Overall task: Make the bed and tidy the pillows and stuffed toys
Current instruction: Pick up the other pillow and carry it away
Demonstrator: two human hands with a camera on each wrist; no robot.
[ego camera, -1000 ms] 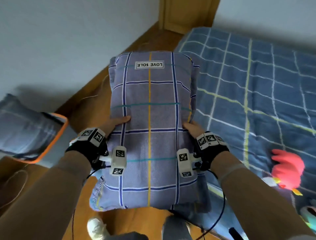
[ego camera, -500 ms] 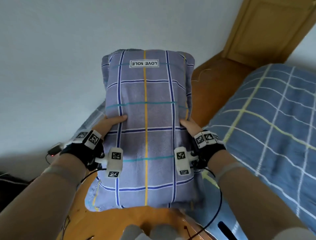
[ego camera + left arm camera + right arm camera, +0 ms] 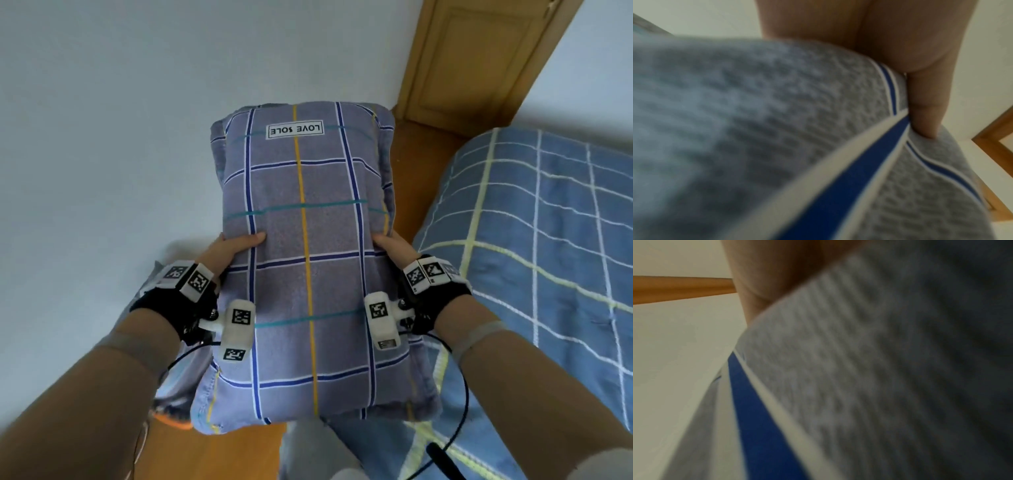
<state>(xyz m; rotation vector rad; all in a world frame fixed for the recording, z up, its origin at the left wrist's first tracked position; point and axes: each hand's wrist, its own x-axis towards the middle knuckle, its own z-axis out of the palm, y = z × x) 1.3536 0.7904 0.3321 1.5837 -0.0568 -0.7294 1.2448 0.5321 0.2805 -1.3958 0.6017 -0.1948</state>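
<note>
Grey-blue checked cloth, crossed by dark blue, teal and one orange stripe, covers the pillow (image 3: pixel 305 246) held up in the air in front of the person, long way pointing far, with a white "LOVE SOLE" label (image 3: pixel 295 129) near its far end. The left hand (image 3: pixel 229 251) grips the pillow's left edge, thumb lying across the top and the other fingers hidden underneath; the left wrist view shows the thumb (image 3: pixel 925 100) pressing into the fabric. The right hand (image 3: pixel 394 250) grips the right edge in the same way, fingers tucked out of sight below. To the right lies the bed (image 3: pixel 548 240) under a blue plaid cover. Far right stands a wooden door (image 3: pixel 479 61), with wooden floor (image 3: pixel 212 452) below the pillow and a pale wall (image 3: pixel 102 137) on the left.
</note>
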